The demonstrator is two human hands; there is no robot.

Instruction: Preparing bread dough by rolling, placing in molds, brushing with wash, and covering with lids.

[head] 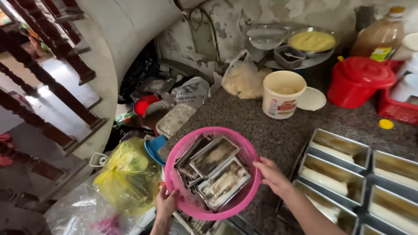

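A round pink plastic basket [191, 143] is held at the near left edge of a dark speckled counter [270, 130]. Inside it lie several used rectangular metal baking tins [215, 167], stacked and tilted. My left hand [165, 204] grips the basket's near left rim from below. My right hand [272, 174] holds its right rim. To the right, several loaf tins [339, 150] filled with pale dough stand in rows on the counter.
A cream tub [283, 93] with its lid [311, 99] beside it, a red lidded bucket [359, 80], a bag of pale crumbs [241, 78], bowls and a brown bottle [381, 35] stand at the back. Left below: a yellow bag [128, 174], clutter, a staircase.
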